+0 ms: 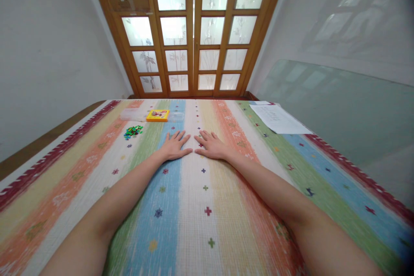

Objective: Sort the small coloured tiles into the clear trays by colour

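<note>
My left hand (175,146) lies palm down on the striped tablecloth (194,207), fingers spread, holding nothing. Beside it, with a small gap between the thumbs, my right hand (211,145) rests flat in the same way, also empty. Left of my left hand is a pile of small shiny pieces (133,132), mostly green with some blue and dark ones, too small to make out. Beyond that hand lies a yellow box (158,115) with a printed picture on top. Clear plastic containers or sheets (132,114) show on either side of the box.
White sheets of paper with writing (278,119) lie at the table's far right. A glass panel (339,112) leans along the right wall. Past the table's far edge stand wooden doors with frosted panes (194,47). A plain wall (48,30) rises on the left.
</note>
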Tool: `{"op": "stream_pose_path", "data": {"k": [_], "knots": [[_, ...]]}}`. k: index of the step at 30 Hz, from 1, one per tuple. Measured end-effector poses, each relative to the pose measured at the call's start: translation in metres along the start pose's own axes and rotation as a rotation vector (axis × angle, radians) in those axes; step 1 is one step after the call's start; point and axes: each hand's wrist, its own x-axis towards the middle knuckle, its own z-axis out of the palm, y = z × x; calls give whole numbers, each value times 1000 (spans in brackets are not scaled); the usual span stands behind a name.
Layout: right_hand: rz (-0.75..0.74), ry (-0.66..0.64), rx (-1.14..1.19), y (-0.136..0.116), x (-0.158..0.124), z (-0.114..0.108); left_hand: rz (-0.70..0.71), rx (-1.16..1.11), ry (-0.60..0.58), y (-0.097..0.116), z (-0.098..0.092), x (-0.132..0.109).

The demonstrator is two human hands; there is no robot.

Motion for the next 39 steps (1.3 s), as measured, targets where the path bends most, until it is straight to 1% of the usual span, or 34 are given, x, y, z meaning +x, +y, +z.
{"op": "stream_pose_path", "data": {"k": [4, 8, 10, 15, 17, 36, 39], "knots": [[-13, 28, -7, -2, -3, -2, 14, 0, 14, -1, 1, 0], [-62, 134, 10, -6, -5, -5, 10, -2, 52, -2, 1, 0], [-65, 157, 13, -8, -5, -5, 15, 2, 71, -2, 1, 0], [-51, 73, -11, -8, -2, -3, 25, -2, 55, -3, 2, 0], [-50, 60, -11, -7, 0, -1, 20, -3, 43, -4, 2, 1], [-53, 89, -20, -8, -1, -1, 30, -16, 60, -7, 4, 2], [-70, 117, 12, -7, -1, 1, 32, -11, 65, -8, 5, 2]]}}
